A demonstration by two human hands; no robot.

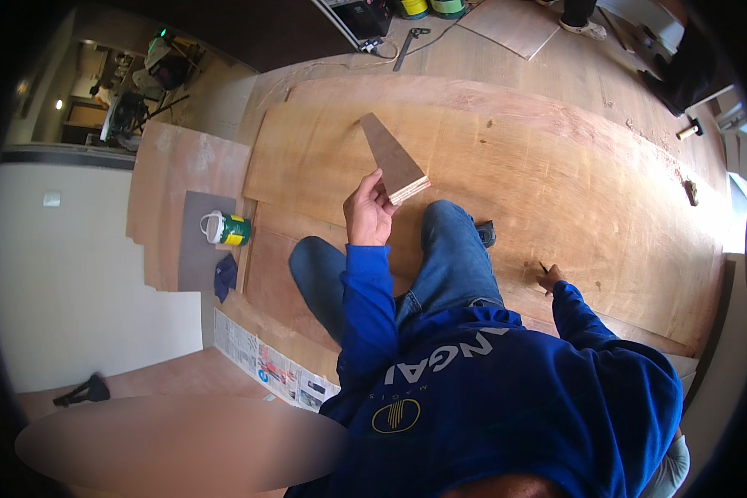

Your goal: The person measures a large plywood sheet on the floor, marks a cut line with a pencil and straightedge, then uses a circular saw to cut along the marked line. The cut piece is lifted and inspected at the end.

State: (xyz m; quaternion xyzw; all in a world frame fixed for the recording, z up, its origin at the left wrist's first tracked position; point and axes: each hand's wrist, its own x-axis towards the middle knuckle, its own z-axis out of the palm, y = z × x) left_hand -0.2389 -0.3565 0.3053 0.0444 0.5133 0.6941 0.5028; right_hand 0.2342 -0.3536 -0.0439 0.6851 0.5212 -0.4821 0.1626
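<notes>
A plywood sheet (589, 216) spreads across the floor, with a narrow board (393, 159) held over it, thumb and fingers of the left hand (367, 214) closed on its near end. The right hand (550, 280), by the sheet's right part, curls its fingers around a slim dark stick (544, 266).

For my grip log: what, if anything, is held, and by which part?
Left hand: tapered plywood piece, by its left edge near the layered end. Right hand: slim dark object, gripped part too small to tell.
</notes>
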